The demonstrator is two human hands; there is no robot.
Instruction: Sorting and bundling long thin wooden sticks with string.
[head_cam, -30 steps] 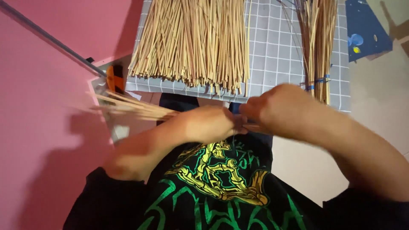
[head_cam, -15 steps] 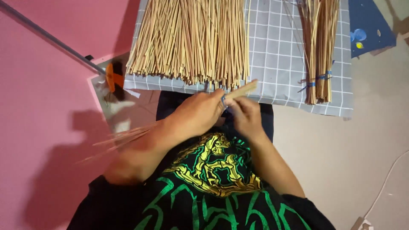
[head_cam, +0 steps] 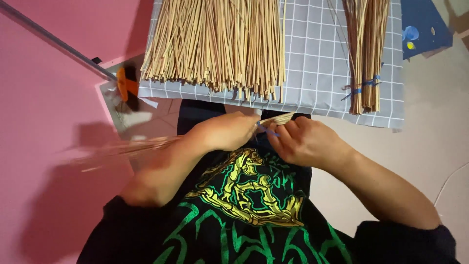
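My left hand [head_cam: 227,132] grips a thin bundle of straw-coloured reed strips [head_cam: 276,118]; its short end pokes out to the right, and the long blurred end [head_cam: 127,146] trails left under my forearm. My right hand [head_cam: 305,142] pinches a thin blue tie [head_cam: 267,131] right at that short end, touching the bundle. Both hands meet just in front of my chest, over a black shirt with a green and yellow print [head_cam: 249,190].
A grey checked cloth [head_cam: 317,58] lies ahead with a wide heap of loose reed strips [head_cam: 217,44] and a smaller bundle tied in blue [head_cam: 365,54]. Orange-handled tool [head_cam: 128,83] at the cloth's left edge, metal rod [head_cam: 53,41] over a pink surface, dark blue sheet [head_cam: 422,24] far right.
My right hand has pulled back from the far right to close against the left hand, then shifted slightly right. The bundle's long end has swung lower on the left.
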